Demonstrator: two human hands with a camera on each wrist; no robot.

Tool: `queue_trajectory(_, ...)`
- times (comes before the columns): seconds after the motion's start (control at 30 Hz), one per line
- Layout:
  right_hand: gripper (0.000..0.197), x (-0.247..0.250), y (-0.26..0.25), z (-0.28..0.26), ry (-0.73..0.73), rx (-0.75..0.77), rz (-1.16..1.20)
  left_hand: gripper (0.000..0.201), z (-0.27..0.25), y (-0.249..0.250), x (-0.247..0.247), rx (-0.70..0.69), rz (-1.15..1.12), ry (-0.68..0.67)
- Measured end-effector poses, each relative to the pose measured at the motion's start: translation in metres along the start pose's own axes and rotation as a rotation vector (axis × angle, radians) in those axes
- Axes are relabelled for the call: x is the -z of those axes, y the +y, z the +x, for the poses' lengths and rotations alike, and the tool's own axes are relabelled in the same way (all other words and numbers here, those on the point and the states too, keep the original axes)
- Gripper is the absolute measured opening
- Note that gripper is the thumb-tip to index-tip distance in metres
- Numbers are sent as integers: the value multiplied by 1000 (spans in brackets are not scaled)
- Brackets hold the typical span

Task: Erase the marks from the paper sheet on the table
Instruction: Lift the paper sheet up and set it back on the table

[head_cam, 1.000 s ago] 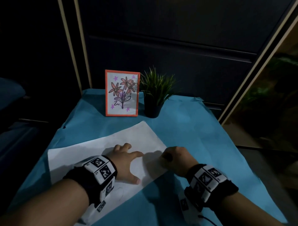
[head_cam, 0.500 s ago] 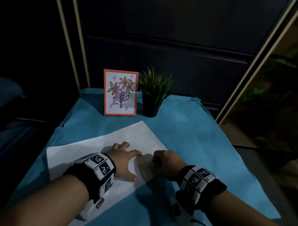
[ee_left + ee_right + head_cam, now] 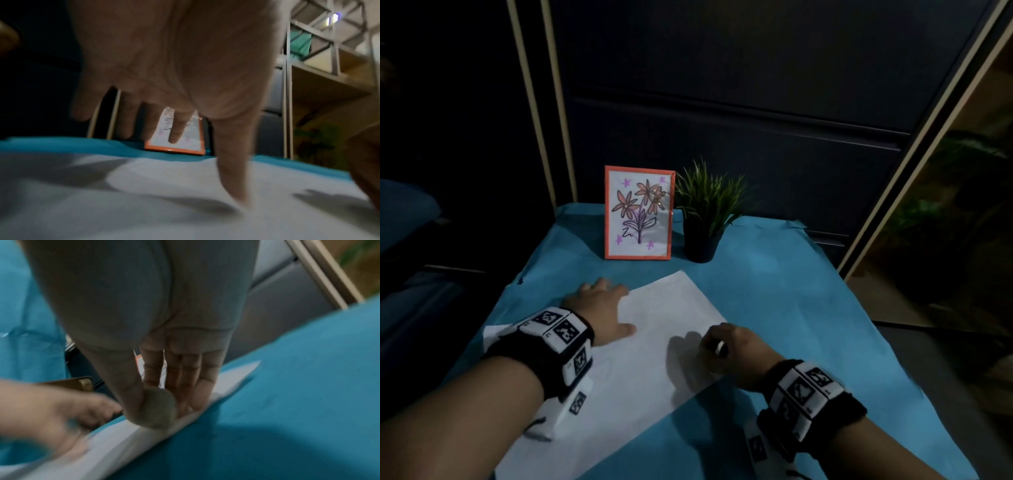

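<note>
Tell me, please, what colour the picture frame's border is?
Orange; the picture frame shows best in the head view.

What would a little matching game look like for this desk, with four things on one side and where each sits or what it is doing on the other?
Things:
1. White paper sheet
2. Orange-framed flower drawing
3. Small green plant in a black pot
4. Rounded grey eraser

Places or states:
A. Pinched in the right hand
B. Standing upright at the back of the blue table cover, left of the pot
C. Lying flat under the left hand
D. Standing at the back, right of the frame

Pairs: 1-C, 2-B, 3-D, 4-A
</note>
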State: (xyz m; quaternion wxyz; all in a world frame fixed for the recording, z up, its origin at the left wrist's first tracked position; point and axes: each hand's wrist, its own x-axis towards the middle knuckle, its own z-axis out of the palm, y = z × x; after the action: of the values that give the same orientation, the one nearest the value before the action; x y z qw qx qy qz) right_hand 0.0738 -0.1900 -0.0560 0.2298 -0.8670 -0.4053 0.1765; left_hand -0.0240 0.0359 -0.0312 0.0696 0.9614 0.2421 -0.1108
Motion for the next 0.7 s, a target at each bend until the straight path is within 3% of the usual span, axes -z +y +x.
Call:
queue_trajectory(0.07, 17, -3, -5, 6, -66, -29, 19, 95, 1, -11, -2, 103, 52, -53)
queue_trajectory(0.17, 5, -2, -2, 14, 47, -82, 11, 108, 3, -21, -12, 174, 15, -116)
queue_trajectory(0.27, 8, 6, 11, 14, 200, -174, 3, 98, 5, -26, -14, 192, -17, -94)
queue_trajectory(0.4, 10, 12, 25, 7, 246, -190, -20, 79, 7, -26, -10, 220, -48, -67)
queue_trajectory(0.53, 23, 8, 23, 1, 253, -155, -14, 51, 3, -27, 1, 196, -206, 109)
queue_trajectory(0.6, 29, 7, 19, 1, 317, -120, 34, 35, -8, -25, 17, 152, -349, 283)
queue_trajectory(0.7, 19, 8, 7, 1, 365, -75, 38, 14, -34, -16, 43, 31, -406, 563)
